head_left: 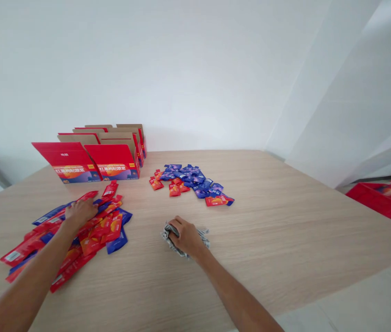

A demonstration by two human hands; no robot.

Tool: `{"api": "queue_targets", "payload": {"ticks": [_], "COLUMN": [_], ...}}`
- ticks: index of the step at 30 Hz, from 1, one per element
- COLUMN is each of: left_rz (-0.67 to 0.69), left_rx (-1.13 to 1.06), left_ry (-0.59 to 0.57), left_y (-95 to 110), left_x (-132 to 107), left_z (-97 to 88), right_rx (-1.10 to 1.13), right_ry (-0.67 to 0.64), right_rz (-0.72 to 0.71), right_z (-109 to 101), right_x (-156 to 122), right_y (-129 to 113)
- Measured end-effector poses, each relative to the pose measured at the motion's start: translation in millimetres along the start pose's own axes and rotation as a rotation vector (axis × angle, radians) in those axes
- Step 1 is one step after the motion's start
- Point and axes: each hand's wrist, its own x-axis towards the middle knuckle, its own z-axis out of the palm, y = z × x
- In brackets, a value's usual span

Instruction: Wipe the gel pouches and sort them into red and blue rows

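Observation:
My right hand [186,236] is closed around a crumpled grey cloth [202,237] and presses it on the wooden table. Bunched folds of the cloth stick out on both sides of my fingers. At the left, my left hand [81,212] lies over a heap of red and blue sachets [93,233], its fingers stretched across the upper part of the pile. Under the palm and forearm some sachets are hidden. One red sachet [109,190] pokes out just past my left fingers.
Behind the heap stand red and blue cartons [117,161] in rows, flaps raised. A smaller group of blue sachets [191,175] with some red ones lies mid-table. A red box [387,198] sits beyond the right edge of the table [267,240]. A white wall backs it.

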Motion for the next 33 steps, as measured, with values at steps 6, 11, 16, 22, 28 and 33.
{"api": "queue_targets", "payload": {"ticks": [6,11,16,22,28,33], "left_rz": [0.189,0.510,0.737,0.907,0.851,0.709], "left_rx": [0.277,0.173,0.059,-0.018,-0.097,-0.185], "left_ry": [-0.133,-0.244,-0.315,-0.321,-0.344,-0.346], "left_y": [92.9,202.0,301.2,352.6,345.4,326.3], "left_x": [-9.2,-16.2,-29.8,-42.7,-41.7,-44.2], "left_z": [29.1,92.2,143.5,168.0,170.7,168.1], "right_rx": [-0.119,-0.158,-0.166,-0.160,-0.132,-0.143], "right_ry": [-0.136,-0.167,-0.154,-0.191,-0.199,-0.197], "right_rz": [0.087,0.095,0.058,0.100,0.102,0.082], "right_z": [6.8,7.7,8.7,10.9,9.1,7.2], "right_x": [1.6,4.1,5.4,5.6,5.2,5.1], "right_y": [-3.7,-4.8,-4.2,-5.7,-6.2,-7.6]}}
